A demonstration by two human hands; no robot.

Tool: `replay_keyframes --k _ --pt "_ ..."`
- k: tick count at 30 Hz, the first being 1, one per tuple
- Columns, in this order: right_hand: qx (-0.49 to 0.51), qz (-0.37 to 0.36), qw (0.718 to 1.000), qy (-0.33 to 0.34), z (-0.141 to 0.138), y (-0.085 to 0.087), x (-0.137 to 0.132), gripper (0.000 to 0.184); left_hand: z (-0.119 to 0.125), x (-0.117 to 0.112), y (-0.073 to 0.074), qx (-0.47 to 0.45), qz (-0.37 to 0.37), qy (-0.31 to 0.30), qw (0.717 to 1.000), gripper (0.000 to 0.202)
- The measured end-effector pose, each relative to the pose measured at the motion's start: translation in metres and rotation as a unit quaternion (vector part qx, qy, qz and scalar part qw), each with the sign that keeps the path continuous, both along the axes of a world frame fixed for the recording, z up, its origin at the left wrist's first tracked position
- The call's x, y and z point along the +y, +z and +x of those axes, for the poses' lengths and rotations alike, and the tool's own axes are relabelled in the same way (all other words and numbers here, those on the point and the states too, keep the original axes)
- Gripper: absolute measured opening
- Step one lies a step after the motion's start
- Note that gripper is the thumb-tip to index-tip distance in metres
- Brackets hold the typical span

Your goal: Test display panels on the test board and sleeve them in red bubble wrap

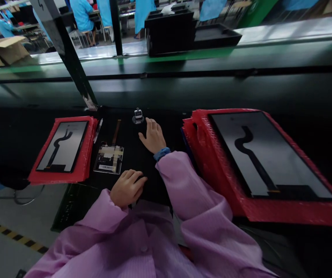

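Note:
My right hand (pixel 153 136) reaches forward over the black table, palm down, fingers stretched out and thumb apart. Its fingertips are beside a small silver device (pixel 138 114) with a square frame on a round base. Close to my body, my left hand (pixel 127 188) is curled, thumb towards the fingers. Something dark shows at its fingertips, but I cannot make out what it holds, if anything. Beyond my left hand lies a flat panel (pixel 109 159) with circuitry, tape and a barcode label. An orange-brown ribbon cable (pixel 116 132) runs from its far edge.
Red padded sheets (pixel 82 170) on the left carry a display panel (pixel 63 146). A taller red stack (pixel 218 185) on the right carries another display panel (pixel 270 154). A white pen (pixel 98 130) lies by the left stack. Black trays (pixel 168 33) stand beyond the green ledge.

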State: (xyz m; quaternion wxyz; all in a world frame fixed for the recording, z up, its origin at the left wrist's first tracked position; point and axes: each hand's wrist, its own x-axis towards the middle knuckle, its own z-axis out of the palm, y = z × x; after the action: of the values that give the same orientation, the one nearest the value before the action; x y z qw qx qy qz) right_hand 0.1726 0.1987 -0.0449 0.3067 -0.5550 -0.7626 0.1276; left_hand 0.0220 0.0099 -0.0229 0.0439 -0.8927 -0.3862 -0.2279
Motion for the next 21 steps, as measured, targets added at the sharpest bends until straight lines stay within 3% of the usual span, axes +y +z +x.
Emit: replay_keyframes --k 5,11,17,21 --pt "0.057 -0.003 0.998 0.022 -0.017 0.011 0.023 0.081 0.002 -0.001 -0.004 -0.005 0.022 0.008 1.000 0.023" --pt "0.052 0.005 0.998 0.043 -0.021 0.011 0.043 0.070 0.004 -0.001 0.000 -0.014 0.035 0.014 0.999 0.023" --pt "0.056 0.039 0.997 0.032 -0.016 0.004 0.041 0.061 0.006 -0.006 -0.006 0.012 0.021 0.020 1.000 0.023" --pt "0.055 0.042 0.998 0.004 -0.013 -0.001 0.038 0.058 0.007 -0.010 -0.013 0.060 -0.034 0.026 0.997 0.025"
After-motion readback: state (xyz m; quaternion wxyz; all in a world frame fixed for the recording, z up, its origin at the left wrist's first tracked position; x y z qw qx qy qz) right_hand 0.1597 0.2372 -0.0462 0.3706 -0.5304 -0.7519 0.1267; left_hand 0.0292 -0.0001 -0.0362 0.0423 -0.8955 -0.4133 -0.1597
